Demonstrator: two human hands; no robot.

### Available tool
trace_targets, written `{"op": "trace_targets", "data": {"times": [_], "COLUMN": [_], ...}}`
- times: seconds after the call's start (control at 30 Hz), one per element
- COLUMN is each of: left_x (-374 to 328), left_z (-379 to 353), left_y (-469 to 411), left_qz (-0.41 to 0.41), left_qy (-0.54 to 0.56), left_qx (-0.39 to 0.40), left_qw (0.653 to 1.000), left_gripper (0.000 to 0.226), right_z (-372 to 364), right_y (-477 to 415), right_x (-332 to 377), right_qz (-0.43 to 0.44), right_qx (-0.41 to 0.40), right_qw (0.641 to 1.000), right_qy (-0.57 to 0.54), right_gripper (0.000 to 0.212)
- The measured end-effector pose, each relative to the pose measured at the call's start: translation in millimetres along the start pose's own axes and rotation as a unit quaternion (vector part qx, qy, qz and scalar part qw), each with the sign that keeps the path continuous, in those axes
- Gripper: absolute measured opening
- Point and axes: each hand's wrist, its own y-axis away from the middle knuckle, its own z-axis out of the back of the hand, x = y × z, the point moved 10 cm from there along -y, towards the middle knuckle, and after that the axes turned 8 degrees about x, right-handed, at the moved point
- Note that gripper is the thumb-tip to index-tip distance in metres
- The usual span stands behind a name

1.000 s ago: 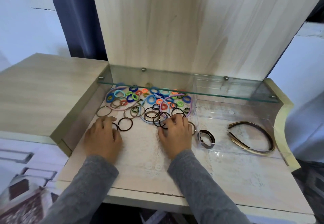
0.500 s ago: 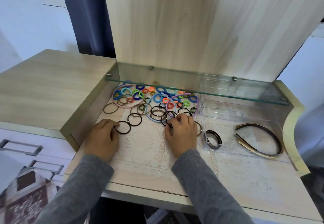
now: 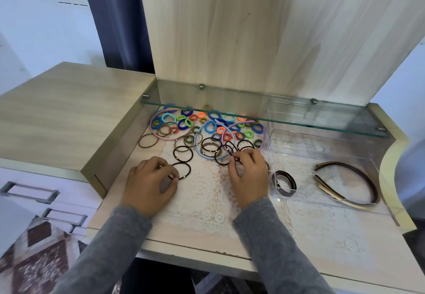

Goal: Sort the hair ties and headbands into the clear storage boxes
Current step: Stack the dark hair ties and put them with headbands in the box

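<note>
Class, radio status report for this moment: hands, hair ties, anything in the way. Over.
Left hand pinches nearest black hair tie. Right hand pinches overlapping black hair ties. Clear storage box beside right hand, nothing blocking it.

Light: we see bright, soft, even light.
Shadows: we find faint ones under the left hand (image 3: 149, 185) and right hand (image 3: 249, 176).
Glare: we notice pale reflections on the glass shelf (image 3: 322, 118).
Edges: we see wide-angle bending and slight softness.
</note>
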Motion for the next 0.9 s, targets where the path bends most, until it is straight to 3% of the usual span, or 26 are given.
{"op": "trace_targets", "data": {"times": [0.1, 0.33, 0.43, 0.57, 0.73, 0.9], "left_x": [-14, -30, -16, 16, 27, 21], "left_z": [-9, -18, -8, 5, -1, -1], "left_y": [0, -13, -26, -38, -37, -40], "left_qz": [-0.032, -0.095, -0.054, 0.018, 0.024, 0.017], "left_qy": [0.015, 0.070, 0.094, 0.010, -0.023, -0.036], "left_qx": [0.018, 0.055, 0.015, -0.043, -0.026, 0.005], "left_qw": [0.999, 0.991, 0.994, 0.999, 0.999, 0.999], "left_gripper": [0.020, 0.010, 0.012, 0.020, 0.022, 0.027], "right_z": [-2, -3, -5, -18, -42, -53], "right_y": [0, 0, 2, 8, 18, 18], "right_x": [-1, 6, 15, 31, 46, 49], "right_qz": [0.003, 0.054, 0.094, 0.150, 0.220, 0.250], "right_qx": [0.006, 0.018, 0.039, 0.101, 0.195, 0.235], "right_qw": [0.998, 0.992, 0.988, 0.976, 0.950, 0.936], "right_qy": [-0.070, -0.111, -0.118, -0.124, -0.104, -0.080], "right_gripper": [0.008, 0.009, 0.010, 0.012, 0.015, 0.018]}}
